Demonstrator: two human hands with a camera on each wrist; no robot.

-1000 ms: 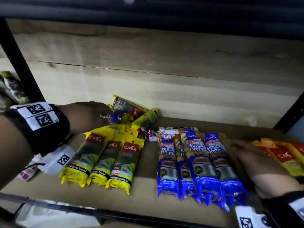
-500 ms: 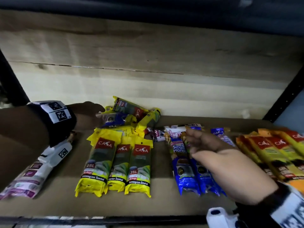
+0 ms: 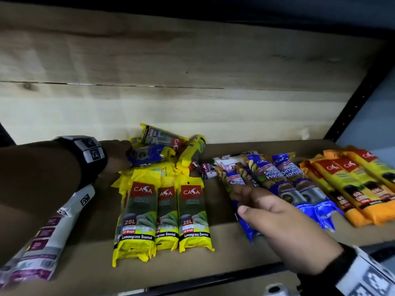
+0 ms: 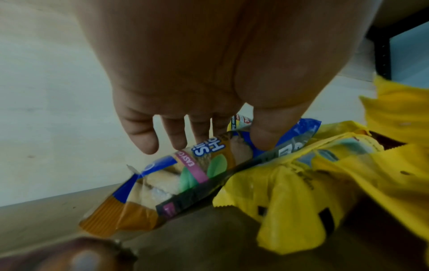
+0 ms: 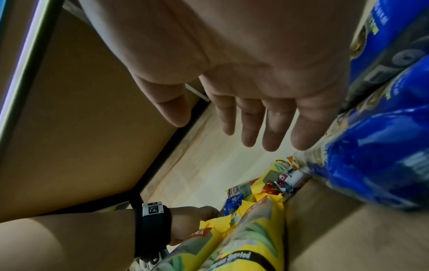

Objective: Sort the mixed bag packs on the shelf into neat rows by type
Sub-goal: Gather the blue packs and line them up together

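Fingers [image 5: 274, 128] of the right hand [image 3: 284, 227] are lying straight and loosely spread over the near blue row [image 3: 299, 189] — holding nothing. Farther back, the left hand [image 3: 116, 157] is pinching a stray blue pack [image 4: 185, 174] in the yellow heap [image 3: 171, 142] — best lifted clear, then carried across to its row.

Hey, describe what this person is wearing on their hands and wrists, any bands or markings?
Both hands are bare, with no gloves or rings in view. The left hand has a black wristband carrying white tags printed with black square codes; a white block with another code hangs under that wrist. The right hand has a similar black band with white coded tags. No sleeves show on the forearms.
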